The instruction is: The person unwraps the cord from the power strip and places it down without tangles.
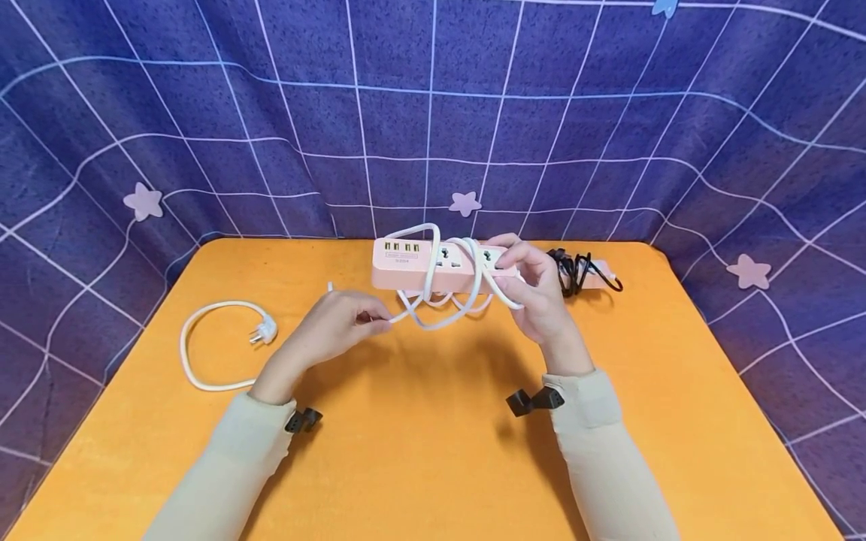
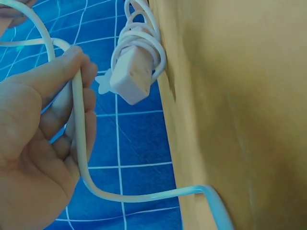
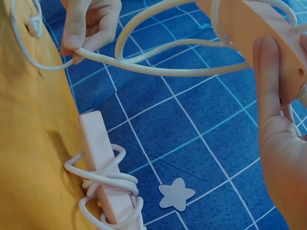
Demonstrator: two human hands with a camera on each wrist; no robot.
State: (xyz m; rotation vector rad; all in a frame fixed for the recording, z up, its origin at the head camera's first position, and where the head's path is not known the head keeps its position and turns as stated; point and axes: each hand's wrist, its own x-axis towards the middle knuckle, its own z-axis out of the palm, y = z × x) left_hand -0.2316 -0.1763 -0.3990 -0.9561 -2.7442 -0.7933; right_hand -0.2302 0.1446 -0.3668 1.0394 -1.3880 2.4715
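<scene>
A pink power strip (image 1: pixel 389 276) with several sockets and USB ports is held up over the table. My right hand (image 1: pixel 537 293) grips its right end, fingers on the top and thumb in front. Loops of its white cord (image 1: pixel 433 274) wrap around the strip and hang below it. To the left, my left hand (image 1: pixel 338 323) pinches the cord between thumb and fingertips, as the left wrist view shows with the cord (image 2: pixel 79 120) running down across the palm. The cord's far part curls on the table at left, ending in a white plug (image 1: pixel 267 329).
A second pink power strip (image 3: pixel 103 153), wound with its own pale cord, lies behind the held one. At the back right lies another strip (image 1: pixel 595 279) with a black cord (image 1: pixel 573 270) bundled on it. A blue gridded curtain (image 1: pixel 399 120) encloses the orange table (image 1: pixel 419 451).
</scene>
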